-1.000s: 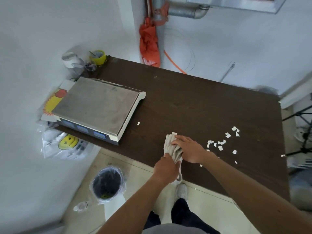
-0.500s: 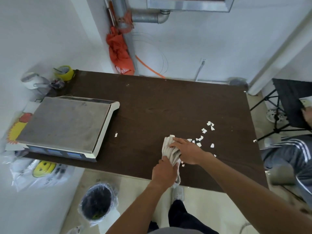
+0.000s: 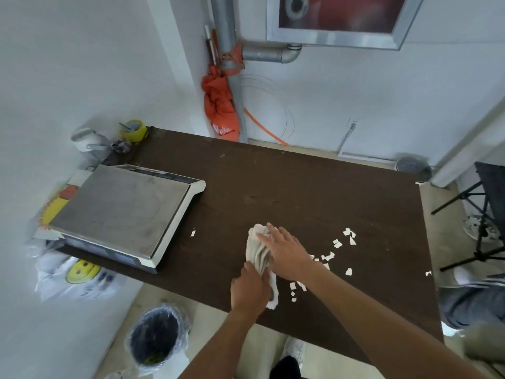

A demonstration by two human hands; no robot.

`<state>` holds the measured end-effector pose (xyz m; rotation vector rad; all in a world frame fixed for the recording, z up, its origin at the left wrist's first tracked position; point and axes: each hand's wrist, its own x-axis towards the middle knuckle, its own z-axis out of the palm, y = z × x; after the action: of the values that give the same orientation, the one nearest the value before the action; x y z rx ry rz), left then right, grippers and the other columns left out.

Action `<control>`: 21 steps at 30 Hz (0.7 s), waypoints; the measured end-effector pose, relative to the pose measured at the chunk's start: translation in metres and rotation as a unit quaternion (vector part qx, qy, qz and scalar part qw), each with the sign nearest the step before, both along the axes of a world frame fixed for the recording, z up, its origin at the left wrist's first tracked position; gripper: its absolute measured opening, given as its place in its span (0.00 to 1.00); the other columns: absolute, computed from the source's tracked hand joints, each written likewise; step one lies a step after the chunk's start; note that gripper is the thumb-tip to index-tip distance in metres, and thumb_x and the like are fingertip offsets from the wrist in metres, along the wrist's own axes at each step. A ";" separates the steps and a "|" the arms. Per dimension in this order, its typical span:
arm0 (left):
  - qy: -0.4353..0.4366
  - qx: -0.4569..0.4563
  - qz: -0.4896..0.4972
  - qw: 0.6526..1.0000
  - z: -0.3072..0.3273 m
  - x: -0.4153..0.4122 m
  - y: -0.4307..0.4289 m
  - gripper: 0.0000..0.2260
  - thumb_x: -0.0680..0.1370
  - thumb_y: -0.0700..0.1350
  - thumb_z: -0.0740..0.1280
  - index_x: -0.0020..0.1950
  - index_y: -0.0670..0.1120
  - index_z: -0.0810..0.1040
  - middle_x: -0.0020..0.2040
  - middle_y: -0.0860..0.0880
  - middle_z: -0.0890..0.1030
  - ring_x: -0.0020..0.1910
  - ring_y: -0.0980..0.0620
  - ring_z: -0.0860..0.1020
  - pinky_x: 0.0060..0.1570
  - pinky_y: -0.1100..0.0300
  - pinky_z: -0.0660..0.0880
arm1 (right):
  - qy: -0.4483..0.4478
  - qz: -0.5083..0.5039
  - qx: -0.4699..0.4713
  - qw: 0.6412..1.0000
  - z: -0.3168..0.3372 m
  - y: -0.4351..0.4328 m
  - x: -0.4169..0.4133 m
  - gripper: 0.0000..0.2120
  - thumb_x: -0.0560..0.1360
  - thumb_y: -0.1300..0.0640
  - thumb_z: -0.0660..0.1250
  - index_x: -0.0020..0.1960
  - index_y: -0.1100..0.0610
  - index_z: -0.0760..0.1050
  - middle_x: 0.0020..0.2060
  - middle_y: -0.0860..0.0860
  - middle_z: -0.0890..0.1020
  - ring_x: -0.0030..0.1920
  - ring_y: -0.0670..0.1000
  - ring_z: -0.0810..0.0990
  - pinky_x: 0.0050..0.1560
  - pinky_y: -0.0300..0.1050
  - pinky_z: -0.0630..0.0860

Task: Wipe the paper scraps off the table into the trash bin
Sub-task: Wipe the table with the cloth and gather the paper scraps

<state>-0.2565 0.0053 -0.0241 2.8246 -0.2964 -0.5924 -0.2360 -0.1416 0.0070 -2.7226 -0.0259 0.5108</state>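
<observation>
Dark brown table [image 3: 300, 187], front half in use. Change from half a second earlier: slight. The cloth [image 3: 258, 250] lies at the same spot near the front edge, and the paper scraps [image 3: 336, 250] are still scattered to its right. One stray scrap [image 3: 193, 233] sits by the scale [image 3: 123, 212].
- Left hand [image 3: 250, 292]: fingers curled round the cloth's near end.
- Right hand [image 3: 287, 253]: flat, fingers straight, pressing the cloth.
- Trash bin [image 3: 155, 340]: on the floor [image 3: 207, 318] below the front edge, lined in clear plastic, interior dark, contents unclear.
</observation>
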 end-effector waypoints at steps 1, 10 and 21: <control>0.013 -0.014 0.040 0.999 0.003 0.005 -0.001 0.19 0.85 0.58 0.55 0.62 0.43 0.69 0.57 0.46 0.81 0.55 0.44 0.83 0.55 0.52 0.78 | -0.029 0.012 0.016 0.999 0.003 0.005 0.002 0.35 0.77 0.56 0.61 0.79 0.44 0.50 0.80 0.51 0.47 0.79 0.57 0.47 0.77 0.58 0.53; 0.042 0.001 0.122 0.992 0.002 0.029 -0.001 0.23 0.84 0.47 0.61 0.76 0.40 0.61 0.65 0.42 0.74 0.60 0.46 0.81 0.58 0.54 0.79 | -0.121 0.138 0.069 0.981 0.000 0.039 0.017 0.28 0.79 0.54 0.55 0.79 0.45 0.55 0.80 0.50 0.49 0.80 0.53 0.46 0.77 0.54 0.49; 0.105 -0.011 0.176 0.979 0.009 0.063 -0.007 0.30 0.83 0.48 0.64 0.77 0.34 0.54 0.66 0.41 0.77 0.62 0.44 0.81 0.60 0.53 0.78 | -0.066 0.086 0.077 0.991 0.008 0.045 0.047 0.22 0.83 0.43 0.53 0.75 0.48 0.60 0.77 0.52 0.60 0.58 0.55 0.80 0.56 0.53 0.77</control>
<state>-0.1940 -0.0014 -0.0148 2.6678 0.2293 -0.7874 -0.1887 -0.0964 0.0148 -2.6098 -0.3242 0.3591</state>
